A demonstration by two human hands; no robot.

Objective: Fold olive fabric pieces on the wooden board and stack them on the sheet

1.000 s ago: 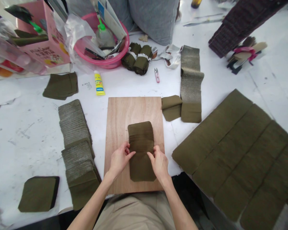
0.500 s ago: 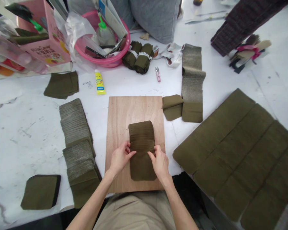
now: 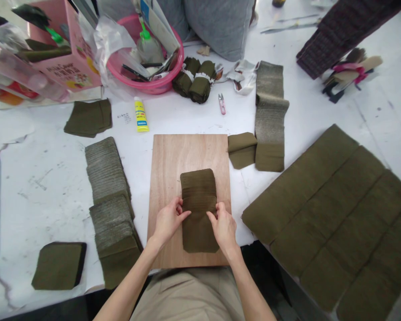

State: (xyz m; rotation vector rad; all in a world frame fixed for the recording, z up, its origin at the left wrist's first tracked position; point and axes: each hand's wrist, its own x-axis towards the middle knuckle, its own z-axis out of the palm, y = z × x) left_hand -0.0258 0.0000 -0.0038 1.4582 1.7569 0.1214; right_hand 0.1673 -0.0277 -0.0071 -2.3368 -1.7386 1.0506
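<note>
An olive-green fabric piece (image 3: pixel 199 232) with rounded corners lies on the wooden board (image 3: pixel 163 169) in front of me. Across its upper half run fine horizontal lines. My left hand (image 3: pixel 169 219) pinches its left edge, thumb on top and fingers curled at the side. On the opposite edge my right hand (image 3: pixel 223 224) pinches it the same way, at about the same height. What lies under the fingertips is hidden. A folded fabric piece (image 3: pixel 242 150) and a long olive strip (image 3: pixel 270 120) lie just beyond the board's right edge.
Left of the board are overlapping fabric pieces (image 3: pixel 107 178), a squared stack (image 3: pixel 56 266) and a smaller pile (image 3: pixel 88 118). Large olive panels (image 3: pixel 321 214) cover the right. Behind are a glue tube (image 3: pixel 141 116), thread snips (image 3: pixel 222 104), fabric rolls (image 3: pixel 202 82) and a pink basket (image 3: pixel 147 87).
The whole view has shifted slightly, so everything appears a little further right. Both hands keep the same pinch on the fabric piece, which stays in place on the board.
</note>
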